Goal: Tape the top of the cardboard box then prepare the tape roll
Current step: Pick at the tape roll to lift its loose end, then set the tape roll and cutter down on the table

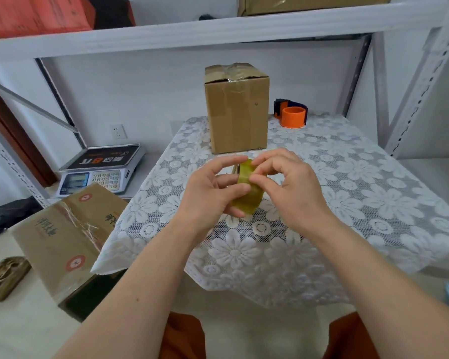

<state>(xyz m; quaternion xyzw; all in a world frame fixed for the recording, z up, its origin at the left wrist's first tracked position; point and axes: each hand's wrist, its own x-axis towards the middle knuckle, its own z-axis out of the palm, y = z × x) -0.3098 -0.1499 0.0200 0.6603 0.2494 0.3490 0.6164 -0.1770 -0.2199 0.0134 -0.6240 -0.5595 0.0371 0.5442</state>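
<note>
Head view
Left hand [213, 193]: raised over the front half of the counter, thumb and fingers curled around the yellowish, translucent roll of packing tape [246, 187], holding it from the left.
Right hand [288, 182]: fingertips pinching at the upper right edge of the roll, touching its outer wrap.
Tape roll: held between both hands, off the cloth, just in front of the box.
Tall brown cardboard box [237, 110]: upright at the back middle of the counter, clear tape glinting across its closed top flaps and down its front face.
Orange and dark blue tape dispenser [292, 115]: near the box on its right, at the back edge.
White lace floral tablecloth [347, 203]: covers the counter; its front edge hangs over toward the person, its left edge drapes near the printed carton.
Open room: bare cloth to the right of the hands and between the hands and the front edge.
Grey electronic weighing scale [101, 169]: left of the counter, lower down.
Brown printed carton [68, 239]: tilted, in front of the scale, beside the cloth's left corner.
White metal shelf [218, 29]: spans overhead above the box.
</note>
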